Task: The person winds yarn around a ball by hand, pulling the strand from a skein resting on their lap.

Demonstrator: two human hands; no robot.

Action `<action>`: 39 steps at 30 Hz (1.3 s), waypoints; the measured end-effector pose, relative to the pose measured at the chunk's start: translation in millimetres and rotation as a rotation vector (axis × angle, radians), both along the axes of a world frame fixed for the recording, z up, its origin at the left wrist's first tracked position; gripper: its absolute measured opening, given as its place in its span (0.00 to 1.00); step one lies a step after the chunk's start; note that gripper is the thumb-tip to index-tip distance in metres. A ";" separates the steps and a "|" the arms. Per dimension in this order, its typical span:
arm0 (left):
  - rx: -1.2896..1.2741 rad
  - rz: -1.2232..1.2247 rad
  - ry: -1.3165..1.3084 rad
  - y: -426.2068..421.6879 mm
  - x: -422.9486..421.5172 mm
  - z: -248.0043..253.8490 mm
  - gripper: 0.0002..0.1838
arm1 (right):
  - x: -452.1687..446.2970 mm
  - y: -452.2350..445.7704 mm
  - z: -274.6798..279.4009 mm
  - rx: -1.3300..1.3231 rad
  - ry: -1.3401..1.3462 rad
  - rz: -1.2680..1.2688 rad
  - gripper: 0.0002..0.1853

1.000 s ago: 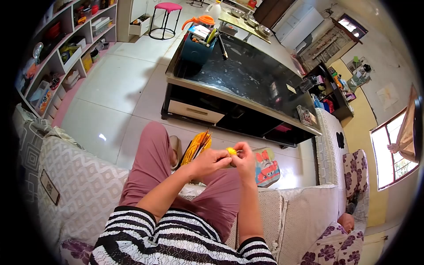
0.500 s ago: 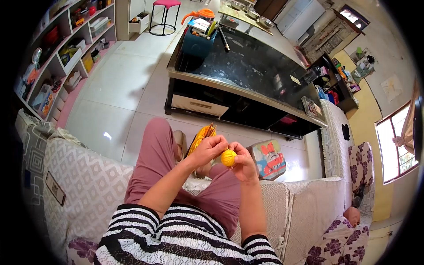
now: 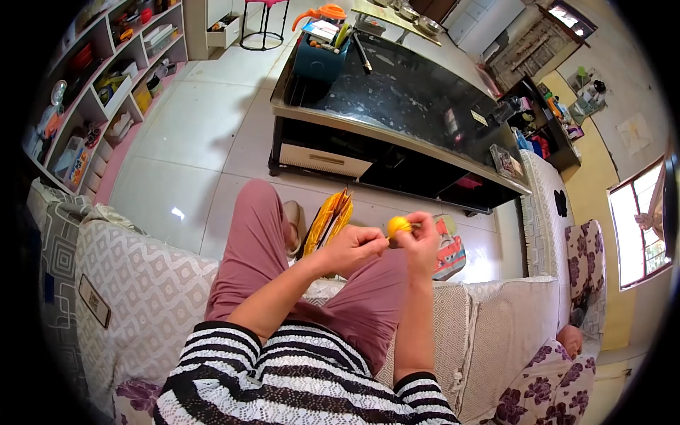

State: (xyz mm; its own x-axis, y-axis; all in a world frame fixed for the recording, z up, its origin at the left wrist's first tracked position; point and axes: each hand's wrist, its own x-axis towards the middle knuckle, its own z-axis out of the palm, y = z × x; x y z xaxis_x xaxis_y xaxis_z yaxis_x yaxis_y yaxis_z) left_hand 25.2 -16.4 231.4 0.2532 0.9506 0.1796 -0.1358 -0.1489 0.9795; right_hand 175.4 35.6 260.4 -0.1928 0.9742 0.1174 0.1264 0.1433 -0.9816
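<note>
A small yellow ball [image 3: 399, 227], lined like wound yarn in the earlier view, is held in the bent fingers of my right hand [image 3: 421, 242] above my right knee. My left hand [image 3: 356, 249] is closed in a pinch just left of the ball. Whatever lies between its fingertips is too small to make out. Below and beyond my left hand, a yellow and orange shiny bag [image 3: 331, 219] stands on the floor by my feet. Behind my right hand is a stool with a cartoon picture [image 3: 449, 251], partly covered by that hand.
A long black-topped table [image 3: 418, 92] stands in front, with a blue holder of pens [image 3: 320, 60] on it. I sit on a cloth-covered sofa [image 3: 142, 283], where a phone [image 3: 94, 300] lies at left. White shelves [image 3: 106, 106] line the left wall. Another person's foot [image 3: 569, 341] shows at right.
My right hand has moved right and up with the yellow ball, and turned it. My left hand has shifted slightly right and down, staying pinched. The view has shifted a little.
</note>
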 end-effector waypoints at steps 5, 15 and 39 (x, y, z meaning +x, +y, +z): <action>0.053 0.188 -0.039 7.8 -6.9 -9.2 0.10 | 0.6 -9.9 -2.4 -0.361 0.002 0.528 0.13; 0.115 0.067 0.103 2.8 1.3 -4.6 0.10 | -9.7 3.5 -9.5 0.017 -0.009 0.048 0.13; 0.085 0.389 0.060 9.9 -4.4 -21.9 0.12 | -17.8 -9.4 2.7 -0.424 0.609 0.450 0.14</action>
State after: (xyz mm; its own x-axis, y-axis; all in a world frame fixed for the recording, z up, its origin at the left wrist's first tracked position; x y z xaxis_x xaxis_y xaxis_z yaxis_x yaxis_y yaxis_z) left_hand 20.8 -6.5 209.5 -0.1098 0.9601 0.2571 0.0037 -0.2583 0.9661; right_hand 157.6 26.2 263.1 -0.5918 0.8055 -0.0301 -0.4195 -0.3396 -0.8419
